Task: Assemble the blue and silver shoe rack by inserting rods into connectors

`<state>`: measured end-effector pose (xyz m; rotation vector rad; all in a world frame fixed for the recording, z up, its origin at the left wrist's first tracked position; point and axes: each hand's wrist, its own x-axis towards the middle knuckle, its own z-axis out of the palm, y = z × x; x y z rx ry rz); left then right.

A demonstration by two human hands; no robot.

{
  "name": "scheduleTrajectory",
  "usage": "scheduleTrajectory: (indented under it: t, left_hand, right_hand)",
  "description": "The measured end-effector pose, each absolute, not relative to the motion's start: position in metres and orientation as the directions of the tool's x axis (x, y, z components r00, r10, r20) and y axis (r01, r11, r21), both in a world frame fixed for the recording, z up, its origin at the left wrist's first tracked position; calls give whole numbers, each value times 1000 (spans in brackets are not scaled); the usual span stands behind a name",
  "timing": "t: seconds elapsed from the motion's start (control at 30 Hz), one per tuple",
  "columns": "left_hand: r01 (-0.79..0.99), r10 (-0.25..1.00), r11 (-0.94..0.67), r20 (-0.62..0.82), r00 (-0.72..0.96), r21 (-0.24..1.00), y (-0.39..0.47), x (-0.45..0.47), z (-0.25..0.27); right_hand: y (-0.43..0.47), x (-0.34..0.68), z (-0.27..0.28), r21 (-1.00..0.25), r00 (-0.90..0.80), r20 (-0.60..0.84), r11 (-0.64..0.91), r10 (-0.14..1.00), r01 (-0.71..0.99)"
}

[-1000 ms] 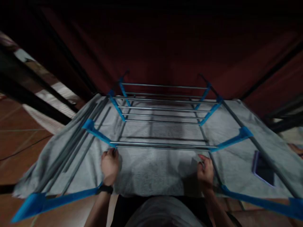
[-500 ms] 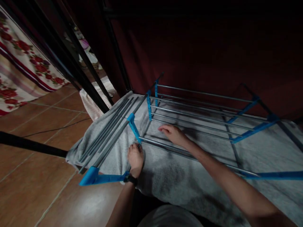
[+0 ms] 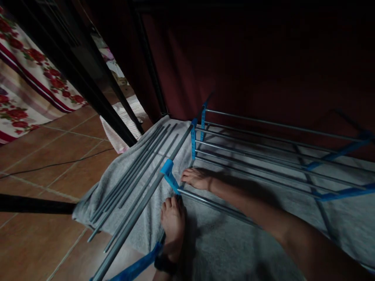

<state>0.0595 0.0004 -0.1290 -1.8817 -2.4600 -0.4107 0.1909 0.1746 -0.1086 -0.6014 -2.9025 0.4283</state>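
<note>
A partly assembled rack of grey metal tubes and blue plastic brackets (image 3: 171, 180) lies on its side. My left hand (image 3: 172, 220) has its fingers curled round a grey tube just below the lower end of the middle blue bracket. My right hand (image 3: 197, 178) reaches over the front crossbar (image 3: 211, 202), and its bent fingers close on the same tube just beyond that bracket. Its fingertips are partly hidden. The long side pole (image 3: 140, 207) slants past both hands on the left. More crossbars (image 3: 258, 158) run right to dim blue brackets (image 3: 345, 193).
Several loose grey tubes (image 3: 137, 166) lie side by side on the grey blanket (image 3: 211, 242). Dark metal posts (image 3: 84, 86) stand at the left, above the tiled floor (image 3: 58, 164). A dark red cloth (image 3: 249, 66) hangs behind the rack. A floral cloth (image 3: 35, 78) hangs far left.
My right hand has moved left and down from above the crossbars to the tube by the middle bracket. My left hand stays on the tube. The view has shifted left.
</note>
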Motion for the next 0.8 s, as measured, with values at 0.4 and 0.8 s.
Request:
scheduleTrajectory:
  t: [0.4, 0.8]
  left_hand:
    - [944, 922, 194, 278, -269, 268, -6, 59, -139]
    - [926, 918, 207, 265, -296, 317, 1, 60, -137]
  right_hand:
    - [196, 182, -127, -480, -971, 131, 870, 198, 113]
    - [189, 179, -126, -444, -964, 137, 884, 227, 145]
